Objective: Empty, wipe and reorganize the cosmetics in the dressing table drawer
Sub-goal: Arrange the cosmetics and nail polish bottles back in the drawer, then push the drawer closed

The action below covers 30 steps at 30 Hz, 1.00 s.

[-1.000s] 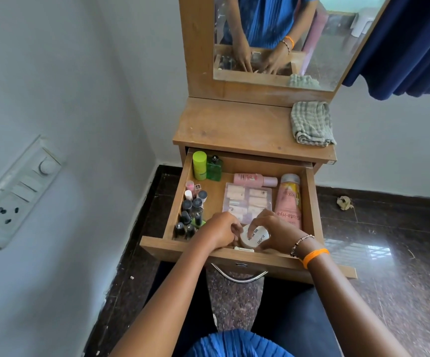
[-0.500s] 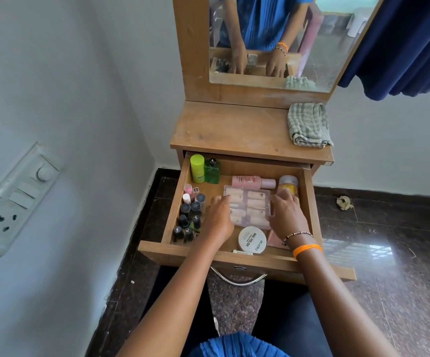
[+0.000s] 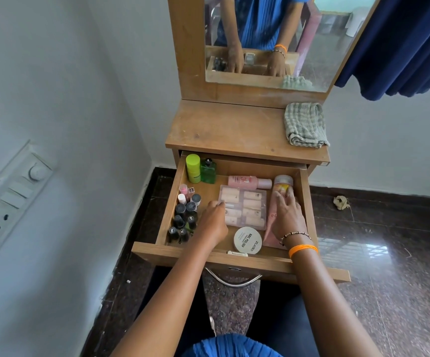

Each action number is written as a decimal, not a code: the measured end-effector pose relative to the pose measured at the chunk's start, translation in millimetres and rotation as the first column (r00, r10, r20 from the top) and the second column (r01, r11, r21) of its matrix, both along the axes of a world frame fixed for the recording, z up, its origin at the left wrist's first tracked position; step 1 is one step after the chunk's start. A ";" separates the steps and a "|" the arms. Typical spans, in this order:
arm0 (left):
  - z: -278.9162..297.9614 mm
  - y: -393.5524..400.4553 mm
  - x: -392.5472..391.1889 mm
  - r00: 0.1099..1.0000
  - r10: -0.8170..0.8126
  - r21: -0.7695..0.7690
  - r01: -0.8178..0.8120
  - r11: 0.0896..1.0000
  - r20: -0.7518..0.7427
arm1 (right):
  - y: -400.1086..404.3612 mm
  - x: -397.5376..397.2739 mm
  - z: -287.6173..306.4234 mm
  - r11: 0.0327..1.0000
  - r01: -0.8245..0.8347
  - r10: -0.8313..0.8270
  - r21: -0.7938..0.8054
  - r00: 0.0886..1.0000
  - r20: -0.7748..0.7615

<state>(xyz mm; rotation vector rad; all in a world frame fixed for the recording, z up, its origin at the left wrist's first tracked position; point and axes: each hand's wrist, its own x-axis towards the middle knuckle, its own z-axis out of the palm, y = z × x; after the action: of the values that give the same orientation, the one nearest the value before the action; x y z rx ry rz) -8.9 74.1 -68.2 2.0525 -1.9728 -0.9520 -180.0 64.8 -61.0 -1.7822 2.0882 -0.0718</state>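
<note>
Head view: looking down into open drawer [image 3: 306, 202] of wooden dressing table [image 3: 224, 130], pulled toward viewer.
Left hand [image 3: 212, 222]: inside drawer, left of centre, fingers curled at left edge of clear compartment box [image 3: 243, 206]; grip on box cannot be told for sure.
Right hand [image 3: 287, 215]: inside drawer at right, fingers straight and spread, resting flat on pink tube [image 3: 273, 220] lying along right wall.
Clear compartment box: flat at drawer centre, between both hands, filled with pale beige pieces.
Round white tin [image 3: 248, 240]: near drawer front, just near of box, lid printed "NAIL POLISH".
Nail polish bottles [image 3: 184, 217]: dark-capped cluster standing along left wall.
Lime green container [image 3: 193, 168]: upright in far left corner, green glass bottle [image 3: 208, 171] touching on right.
Pink bottle [image 3: 248, 182]: lying on side along far wall, right of green bottle.
Checked cloth [image 3: 305, 124]: folded on table top, far right.
Mirror [image 3: 286, 39]: upright behind table top, reflecting both arms and drawer.
Surroundings: switch panel [image 3: 7, 199] on left wall, blue curtain [image 3: 402, 45] at far right.
</note>
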 end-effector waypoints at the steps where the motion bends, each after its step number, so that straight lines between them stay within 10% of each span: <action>1: -0.5 -0.3 -0.1 1.000 -0.002 -0.003 0.002 1.000 0.003 | 0.2 -0.2 -1.0 1.000 -0.001 0.001 -0.011 1.000 -0.005; 10: 6.3 2.5 -2.1 1.000 -0.014 -0.005 0.014 1.000 0.021 | 2.6 2.7 8.0 1.000 0.003 -0.003 0.020 1.000 -0.006; 14: 32.8 19.5 -6.1 0.999 -0.028 -0.238 0.038 0.970 0.046 | 18.6 11.3 24.5 1.000 -0.016 0.016 0.002 0.999 0.038; 30: 44.3 123.0 31.9 0.998 0.052 -0.476 -0.065 0.877 -0.040 | 130.7 27.9 39.2 0.896 -0.160 0.210 -0.413 0.975 0.078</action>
<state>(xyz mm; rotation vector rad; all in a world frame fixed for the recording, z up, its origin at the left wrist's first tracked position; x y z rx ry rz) 23.0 197.1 -23.9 1.7910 -1.8792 -0.4134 -152.1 195.5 -21.8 -2.1448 1.9048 -0.5852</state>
